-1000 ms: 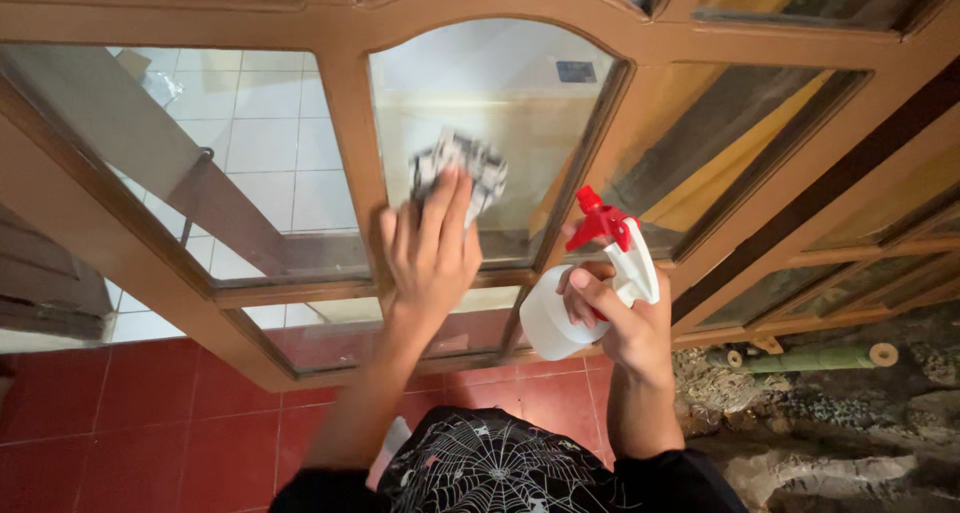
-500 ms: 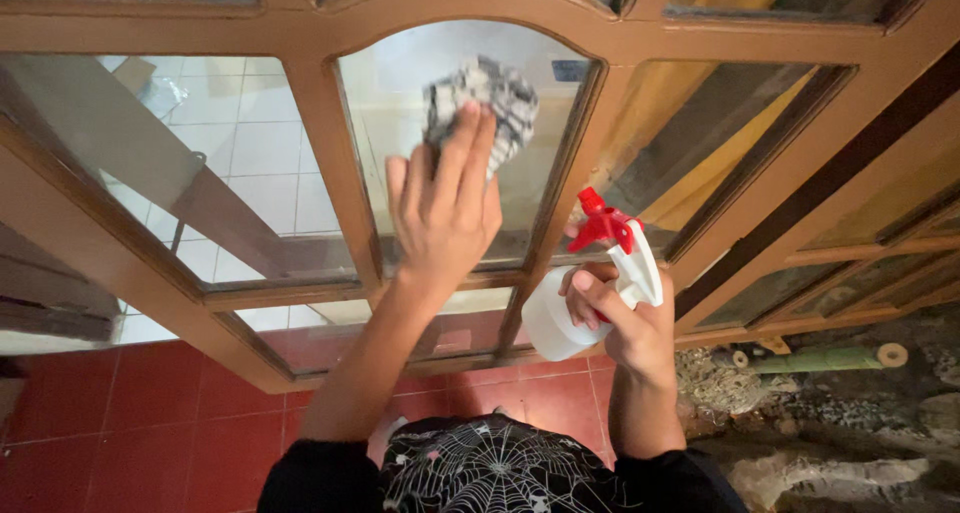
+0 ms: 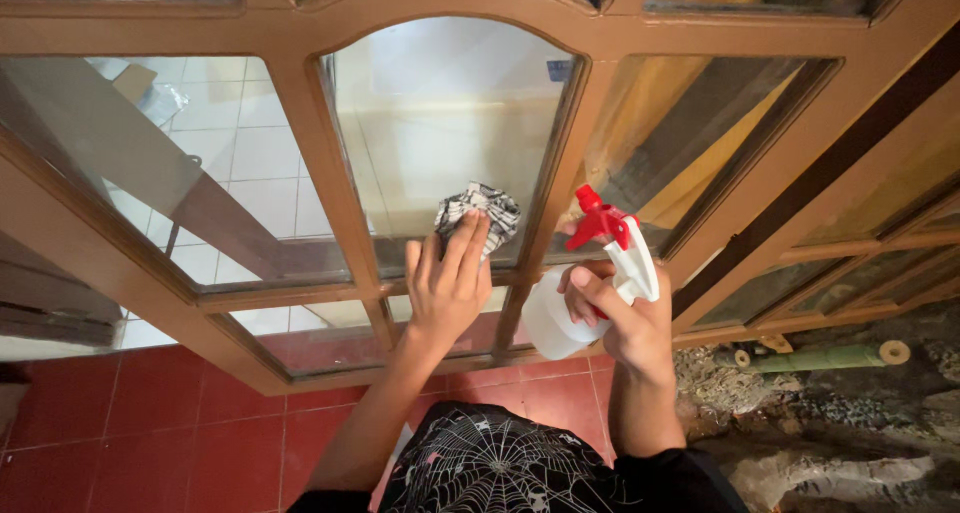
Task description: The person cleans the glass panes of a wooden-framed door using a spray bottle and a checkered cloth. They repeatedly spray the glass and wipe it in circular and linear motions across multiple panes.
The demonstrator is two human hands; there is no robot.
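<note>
Now, from the head view, the left hand is pressing a crumpled checked cloth flat against the arched glass pane, low down near the bottom rail. Its fingers are lying spread and straight over the rag, pinning it to the glass, not bunching it in a fist, which is giving a broad wiping face. The cloth is sitting between the palm's fingertips and the pane, just above the lower crossbar of the wooden door frame.

Off to the side, the right hand is wrapping around the neck of a white spray bottle with a red trigger head. It is a closed grasp, thumb across the front, and the nozzle is pointing up toward the glass, apparently kept close so it is ready without getting in the cloth's way. The bottle is hanging clear of the pane, beside the upright between panes. Below, red floor tiles are showing.
</note>
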